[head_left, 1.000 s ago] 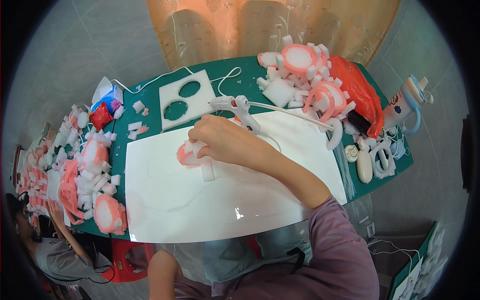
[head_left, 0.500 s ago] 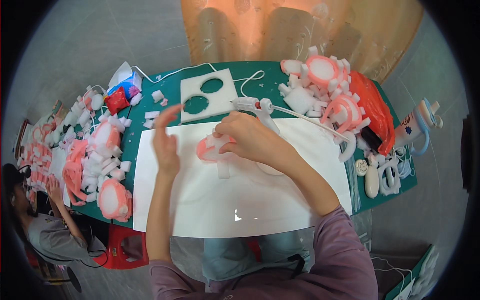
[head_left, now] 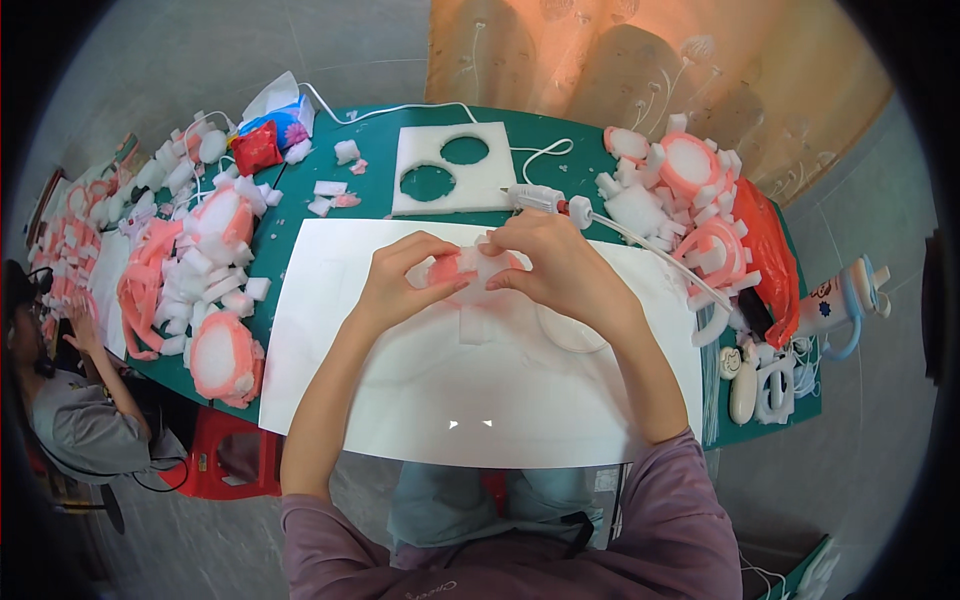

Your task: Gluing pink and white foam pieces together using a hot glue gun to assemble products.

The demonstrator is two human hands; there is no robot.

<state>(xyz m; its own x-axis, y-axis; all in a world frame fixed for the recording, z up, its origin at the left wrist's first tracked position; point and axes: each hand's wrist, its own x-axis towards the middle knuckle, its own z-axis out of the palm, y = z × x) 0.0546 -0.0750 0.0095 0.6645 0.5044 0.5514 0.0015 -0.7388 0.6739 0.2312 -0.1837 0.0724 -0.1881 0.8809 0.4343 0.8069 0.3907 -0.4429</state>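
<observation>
Over the far middle of a glossy white sheet (head_left: pixel 420 400), a pink-and-white foam piece (head_left: pixel 486 266) sits between my hands. A pale strip hangs toward me from its near side. My left hand (head_left: pixel 395 280) pinches the pink left edge between thumb and fingers. From the other side my right hand (head_left: pixel 560 262) grips the right part, its fingers bent over the top. Just beyond my right knuckles lies a white glue gun (head_left: pixel 538 198), its lower part hidden by that hand.
A white foam panel (head_left: pixel 405 165) with two round holes lies behind the sheet. Foam pieces heap at left (head_left: pixel 222 355) and right (head_left: pixel 690 165). A red plastic bag (head_left: pixel 765 250) and a cup (head_left: pixel 825 300) stand at right. A co-worker's hand (head_left: pixel 82 325) is far left.
My left hand, raised and spread beside the foam piece before, has come right and taken hold of its left edge. My right hand stays on the piece. The whole view has shifted.
</observation>
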